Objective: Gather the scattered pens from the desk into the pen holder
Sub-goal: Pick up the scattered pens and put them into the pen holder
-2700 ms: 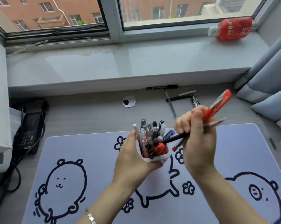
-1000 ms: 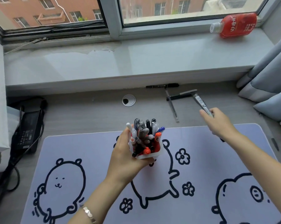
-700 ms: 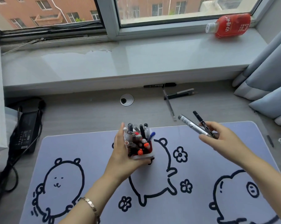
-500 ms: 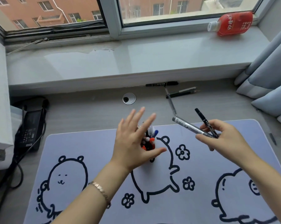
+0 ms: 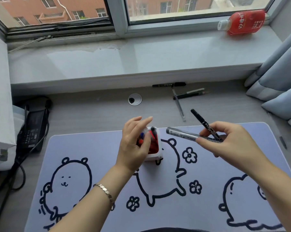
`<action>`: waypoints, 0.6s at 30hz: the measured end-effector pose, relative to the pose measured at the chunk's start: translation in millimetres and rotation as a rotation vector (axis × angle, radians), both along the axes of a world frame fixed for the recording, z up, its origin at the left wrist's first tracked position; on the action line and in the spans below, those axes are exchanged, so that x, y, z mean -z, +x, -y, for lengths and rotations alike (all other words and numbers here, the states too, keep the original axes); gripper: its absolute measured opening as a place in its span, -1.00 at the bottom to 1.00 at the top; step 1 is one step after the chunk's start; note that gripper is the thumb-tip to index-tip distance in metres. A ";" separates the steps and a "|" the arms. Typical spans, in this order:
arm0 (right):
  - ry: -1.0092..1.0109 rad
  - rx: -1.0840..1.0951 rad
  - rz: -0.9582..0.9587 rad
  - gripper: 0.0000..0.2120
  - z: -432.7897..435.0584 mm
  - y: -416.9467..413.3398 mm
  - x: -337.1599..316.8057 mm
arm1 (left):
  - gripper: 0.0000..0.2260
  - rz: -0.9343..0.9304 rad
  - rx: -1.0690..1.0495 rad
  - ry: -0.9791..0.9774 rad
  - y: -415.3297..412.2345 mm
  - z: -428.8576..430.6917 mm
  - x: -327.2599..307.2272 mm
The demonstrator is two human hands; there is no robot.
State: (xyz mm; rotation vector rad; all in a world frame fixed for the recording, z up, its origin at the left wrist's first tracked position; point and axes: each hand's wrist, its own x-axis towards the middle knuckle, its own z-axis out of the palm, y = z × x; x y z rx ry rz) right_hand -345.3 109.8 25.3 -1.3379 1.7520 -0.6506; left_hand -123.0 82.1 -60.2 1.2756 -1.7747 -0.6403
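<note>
Pens (image 5: pixel 194 136) pinched in right hand (image 5: pixel 228 144), left hand (image 5: pixel 133 144) over pen holder (image 5: pixel 155 148)

pen holder (image 5: pixel 155 152) on desk mat (image 5: pixel 94 148), loose pens (image 5: pixel 189 95) behind

My right grip (image 5: pixel 225 141) pinches a silver pen (image 5: pixel 181 134) and black pen (image 5: pixel 204 123) beside the white, pen-stuffed holder (image 5: pixel 159 152) — four more pens (image 5: pixel 179 104) lie scattered on the tabletop behind.

Two bare forearms, no sleeves in view, entered from the bottom edge. The left wrist wore a slim metal bracelet (image 5: pixel 106 195) of small faceted links, rose-gold in tone. The left hand (image 5: pixel 133 146) and right hand (image 5: pixel 231 144) wore no rings or gloves that could be seen; nails were short and unpainted.
</note>
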 end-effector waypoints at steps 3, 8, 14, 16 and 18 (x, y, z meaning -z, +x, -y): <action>0.007 -0.057 -0.035 -0.90 4.0 7.2 -0.3 | -0.79 0.009 0.021 0.002 -0.2 2.1 1.8; 0.057 -0.197 -0.127 -0.94 14.7 22.4 -6.4 | -0.81 0.002 0.025 -0.012 -6.7 1.7 3.3; -0.097 -0.137 -0.266 -0.71 39.7 54.9 -1.1 | -0.74 -0.036 0.041 0.078 -6.1 -0.5 1.8; -0.214 -0.097 -0.258 -0.62 44.6 63.8 -2.2 | -0.72 -0.006 0.066 0.095 -4.6 -1.0 1.2; -0.339 -0.083 -0.178 -0.60 43.4 75.8 -0.6 | -0.70 0.021 0.096 0.105 -3.2 -0.1 1.6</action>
